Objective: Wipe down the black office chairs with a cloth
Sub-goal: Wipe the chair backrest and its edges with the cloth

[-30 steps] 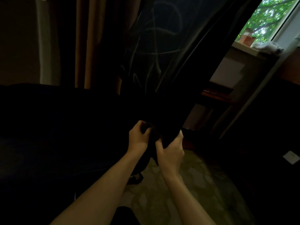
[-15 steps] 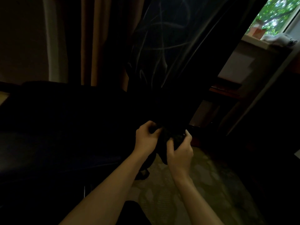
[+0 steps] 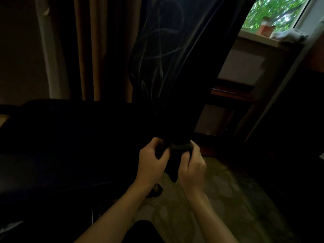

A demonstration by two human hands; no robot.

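Count: 2 hands, left hand [image 3: 151, 161] & right hand [image 3: 190, 167], near centre. 1 dark cloth [image 3: 172, 155] btwn them. 1 black chair [image 3: 70, 146] at left. 1 dark curtain [image 3: 175, 58] far centre, 1 window [image 3: 275, 13] far right w/ 1 pot [image 3: 266, 28] on sill.

Both hands were raised close together in front of the person, the left hand [image 3: 152, 161] and the right hand [image 3: 191, 165] each gripping a bunched dark cloth [image 3: 172, 160] with curled fingers. A black chair [image 3: 57, 142] filled the dim left side. Behind hung a dark patterned curtain [image 3: 168, 55], with a bright window [image 3: 278, 13] at upper right and a patterned carpet [image 3: 219, 207] below
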